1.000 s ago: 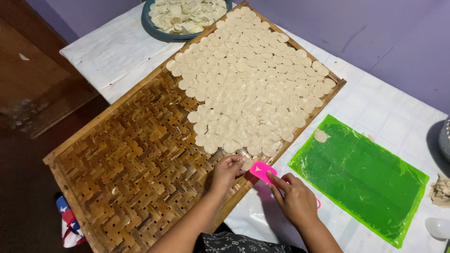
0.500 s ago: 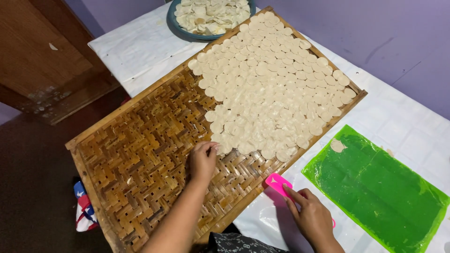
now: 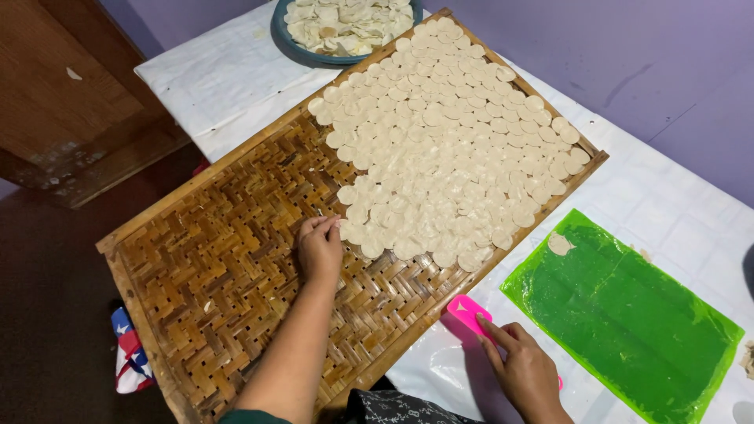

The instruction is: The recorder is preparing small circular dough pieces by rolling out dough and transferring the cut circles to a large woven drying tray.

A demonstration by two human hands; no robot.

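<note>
My left hand (image 3: 319,250): fingers bunched on the woven bamboo tray (image 3: 220,267), beside round pale dough discs (image 3: 448,149); anything pinched stays hidden. My right hand (image 3: 528,375): presses the pink plastic scraper (image 3: 469,314), partly covered.

Even, soft overhead light, moderately bright. Sharp focus throughout, no motion blur. Mild glare on green sheet (image 3: 628,314). Soft shadow under the hands. Floor at left is dim. Slight wide-angle stretch at edges.
</note>
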